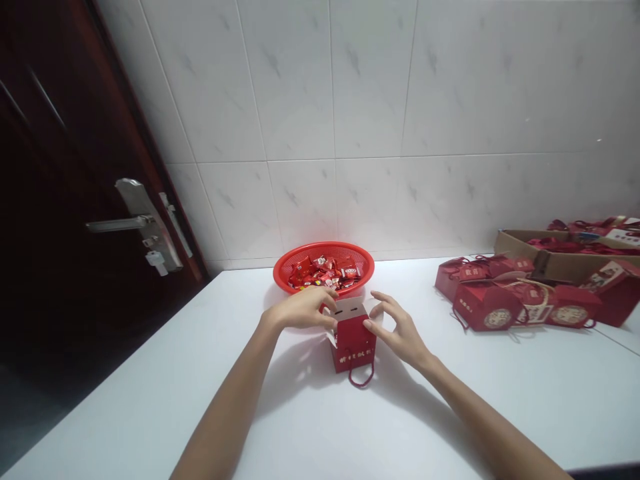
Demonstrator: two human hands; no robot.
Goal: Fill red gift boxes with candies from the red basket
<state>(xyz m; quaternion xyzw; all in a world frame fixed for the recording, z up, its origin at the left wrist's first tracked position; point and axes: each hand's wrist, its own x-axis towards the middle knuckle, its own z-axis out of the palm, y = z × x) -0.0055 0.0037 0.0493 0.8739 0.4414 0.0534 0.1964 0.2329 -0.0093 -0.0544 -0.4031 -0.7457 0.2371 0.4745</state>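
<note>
A small red gift box point(354, 348) stands upright on the white table, its top flaps raised and their pale inner side with two slots showing. Gold characters mark its front, and a dark red cord handle point(361, 385) hangs from it. My left hand point(305, 308) holds the box's top at the left, thumb and fingers curled about the flaps. At the right, my right hand point(397, 328) has its thumb on the front flap and its fingers bent toward the back flap. Just behind, a red plastic basket point(281, 272) contains red-wrapped sweets point(325, 272). What lies inside the box is hidden.
Several closed red gift boxes point(483, 308) sit at the right of the white table point(200, 400). Behind them is a cardboard carton point(553, 265) with more red packaging. A tiled wall point(370, 100) backs the table, and a dark door point(55, 167) is at the left.
</note>
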